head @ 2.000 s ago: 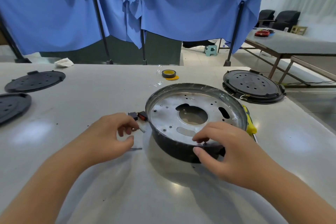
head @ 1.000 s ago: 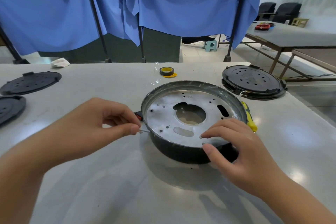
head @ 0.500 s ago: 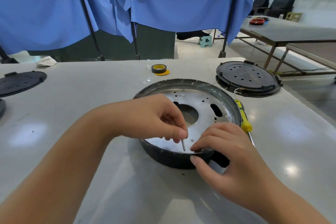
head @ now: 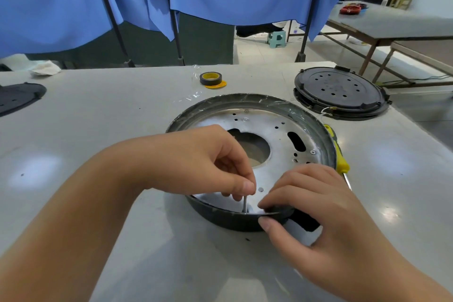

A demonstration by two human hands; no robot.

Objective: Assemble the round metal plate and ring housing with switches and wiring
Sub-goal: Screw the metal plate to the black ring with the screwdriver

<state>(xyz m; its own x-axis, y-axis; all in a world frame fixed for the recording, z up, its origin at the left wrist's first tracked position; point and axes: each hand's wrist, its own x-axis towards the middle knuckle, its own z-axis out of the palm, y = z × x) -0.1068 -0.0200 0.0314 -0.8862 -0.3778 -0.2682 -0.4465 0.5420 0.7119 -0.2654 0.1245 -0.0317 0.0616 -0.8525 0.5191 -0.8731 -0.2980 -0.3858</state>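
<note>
A round silver metal plate [head: 277,130] with a centre hole and several small holes lies inside a dark ring housing [head: 245,100] on the white table [head: 122,115]. My left hand [head: 208,162] pinches a thin long screw [head: 244,205] upright over the plate's near edge. My right hand [head: 311,203] grips the housing's near rim, fingers on top and thumb on the outer wall. The switches that lay left of the housing are hidden behind my left arm.
A yellow-handled screwdriver [head: 339,157] lies against the housing's right side. A black perforated disc [head: 339,92] with thin wires sits at the back right. A tape roll [head: 210,78] stands behind, another black disc [head: 19,98] at far left, crumpled cloth [head: 45,68] beyond.
My left hand picked the thin screw up from the table left of the housing, carried it right over the rim and now holds it upright at the plate's near edge. My right hand stayed on the rim.
</note>
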